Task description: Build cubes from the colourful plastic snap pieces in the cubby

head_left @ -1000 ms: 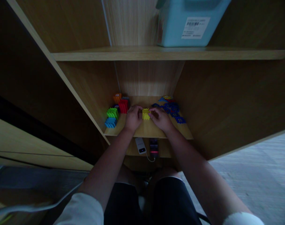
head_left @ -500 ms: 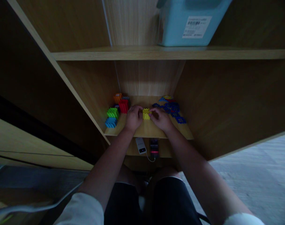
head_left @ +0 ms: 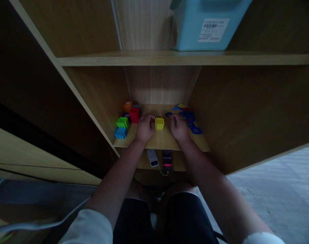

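Observation:
A yellow block of stacked, notched plastic pieces [head_left: 159, 124] stands in the middle of the lower shelf [head_left: 161, 140]. My left hand [head_left: 145, 128] is close against its left side, thumb and forefinger slightly apart; whether they touch it I cannot tell. To the right, my right hand [head_left: 179, 127] is off the block, with curled fingers a little apart and no object visible in them. Its fingertips are close to a small dark blue piece [head_left: 168, 114]. Dark blue flat pieces [head_left: 195, 130] lie beyond that hand, partly hidden by it.
Along the left wall stand red [head_left: 134, 115], orange [head_left: 127, 105], green [head_left: 122, 122] and light blue [head_left: 120, 133] blocks. A turquoise bin [head_left: 190, 30] sits on the shelf above. Below, a white power bank [head_left: 152, 158] is cabled to a phone [head_left: 167, 160].
My right hand has let go of the yellow block and moved slightly right, towards the dark blue pieces. The left hand has barely moved.

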{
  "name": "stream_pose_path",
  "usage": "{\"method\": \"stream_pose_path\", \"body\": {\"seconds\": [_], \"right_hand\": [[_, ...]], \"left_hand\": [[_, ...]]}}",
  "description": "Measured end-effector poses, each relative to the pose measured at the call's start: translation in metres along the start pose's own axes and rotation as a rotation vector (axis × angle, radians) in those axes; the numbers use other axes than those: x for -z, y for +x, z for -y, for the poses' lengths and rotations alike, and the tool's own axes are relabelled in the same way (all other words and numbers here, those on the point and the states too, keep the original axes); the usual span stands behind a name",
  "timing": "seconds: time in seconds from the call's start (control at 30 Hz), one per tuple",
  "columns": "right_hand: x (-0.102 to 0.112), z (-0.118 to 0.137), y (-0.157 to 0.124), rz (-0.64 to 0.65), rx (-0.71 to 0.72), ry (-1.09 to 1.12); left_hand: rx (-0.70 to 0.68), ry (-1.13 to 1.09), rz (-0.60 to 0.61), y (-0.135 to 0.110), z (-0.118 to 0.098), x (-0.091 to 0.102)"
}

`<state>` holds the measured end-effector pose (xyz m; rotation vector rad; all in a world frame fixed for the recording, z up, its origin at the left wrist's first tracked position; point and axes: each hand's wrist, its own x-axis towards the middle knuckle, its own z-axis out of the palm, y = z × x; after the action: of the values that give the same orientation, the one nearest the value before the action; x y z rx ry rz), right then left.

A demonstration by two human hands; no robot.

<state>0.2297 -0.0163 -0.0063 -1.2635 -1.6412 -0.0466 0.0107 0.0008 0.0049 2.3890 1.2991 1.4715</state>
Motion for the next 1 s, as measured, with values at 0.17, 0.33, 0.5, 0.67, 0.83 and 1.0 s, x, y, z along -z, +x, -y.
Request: {"method": "stream_pose_path", "body": {"seconds": [0.17,0.33,0.5,0.67,0.83,1.0], "right_hand": [[-0.003,-0.014,-0.006,-0.103,-0.217,-0.139],[-0.005,-0.017,-0.005,0.002,-0.211,-0.023],[-0.002,-0.023,-0.002,-0.103,-0.208,-0.010],[-0.006,-0.024,-0.004,0.025,-0.153,-0.139],[-0.007,-0.019,-0.001,0.104,-0.151,-0.285],[-0.005,-0.030,0.028,0.188,-0.272,-0.519]], "left_hand": [[0.011,0.004,0.006,0.000,0.001,0.000],[0.025,0.007,0.015,0.000,0.000,0.000],[0.034,0.002,0.021,0.001,-0.001,0.000],[0.022,0.009,0.016,0.000,0.000,0.000],[0.023,0.007,0.002,0.001,0.002,-0.002],[0.036,0.013,0.015,0.002,0.002,-0.003]]}}
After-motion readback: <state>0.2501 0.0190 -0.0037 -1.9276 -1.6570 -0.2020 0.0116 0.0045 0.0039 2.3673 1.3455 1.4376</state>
